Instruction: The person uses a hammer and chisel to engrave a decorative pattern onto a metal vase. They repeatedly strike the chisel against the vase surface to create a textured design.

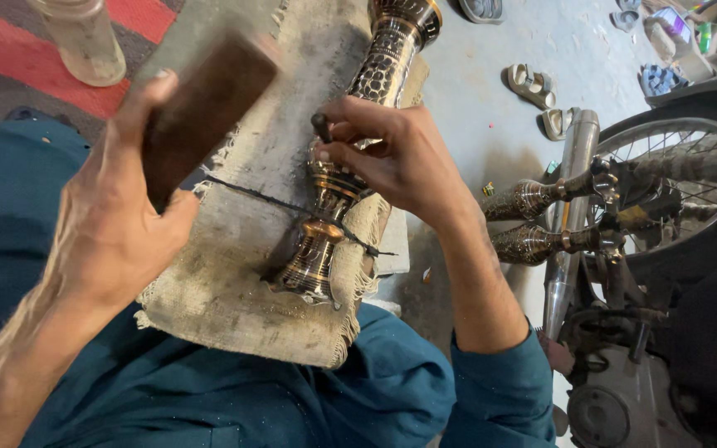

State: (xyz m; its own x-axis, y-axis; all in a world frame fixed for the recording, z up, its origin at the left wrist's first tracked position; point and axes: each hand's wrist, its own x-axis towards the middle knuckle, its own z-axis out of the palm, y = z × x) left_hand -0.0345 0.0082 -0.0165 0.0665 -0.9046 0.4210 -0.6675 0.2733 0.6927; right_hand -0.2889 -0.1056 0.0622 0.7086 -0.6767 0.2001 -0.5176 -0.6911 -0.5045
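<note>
An ornate engraved brass vase [325,241] lies lengthwise on a burlap-covered block [234,282], tied down by a thin black cord [251,195]. My right hand [400,158] rests on the vase's middle and grips a small dark metal punch [322,126], tip down on the brass. My left hand [114,224] is raised left of the vase and holds a brown wooden block [201,112], which is blurred. The vase's wide mouth [408,17] points away from me and its foot toward my lap.
A motorcycle [665,249] stands at the right, with its wheel, exhaust pipe and two more engraved brass pieces [533,220] near it. Sandals [533,83] lie on the concrete floor. A clear plastic bottle [85,41] stands on a red striped mat at the top left.
</note>
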